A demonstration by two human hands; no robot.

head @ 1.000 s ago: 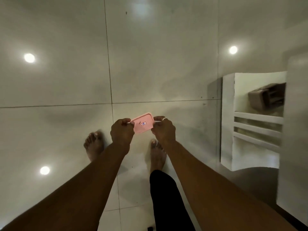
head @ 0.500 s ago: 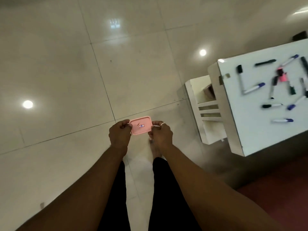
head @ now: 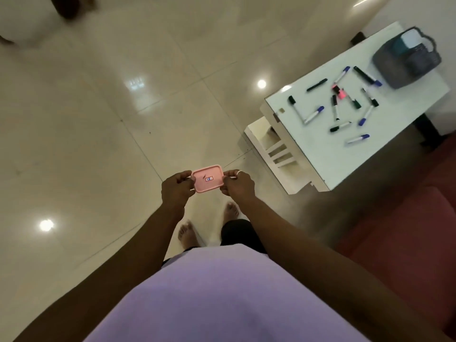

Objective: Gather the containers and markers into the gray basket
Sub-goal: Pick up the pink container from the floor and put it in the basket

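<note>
shirt: lilac shirt (head: 222,292) fills the bottom centre; both bare forearms run up from it toward mid-frame
feet: two bare feet (head: 187,234) on the floor just below the hands; dark trouser leg beside the right one
left hand: left hand (head: 176,188) at frame centre; fingers curled, pinching the left short end of the container
right hand: right hand (head: 238,185) just right of it; fingers curled, pinching the right short end; ring (head: 238,172) on one finger
container: pink container (head: 208,178), rectangular with rounded corners, lid side up, small label on top; held between both hands above the floor, centre frame, well apart from the table
floor: glossy pale tile floor (head: 98,119) across the left and centre; round light reflections on it
red area: dark red surface (head: 407,206) at right edge, blurred; cannot tell what it is
shelf: low white shelf (head: 261,134) touching the table's near-left corner
table: white table (head: 328,149), upper right of frame
markers: markers (head: 313,116) scattered loose on the tabletop, black and blue caps, one pink marker (head: 338,92) among them; none in the basket as far as visible
basket: gray basket (head: 399,70) on the table's far corner, upper right, just beyond the markers; something teal and white inside, too blurred to name
</note>
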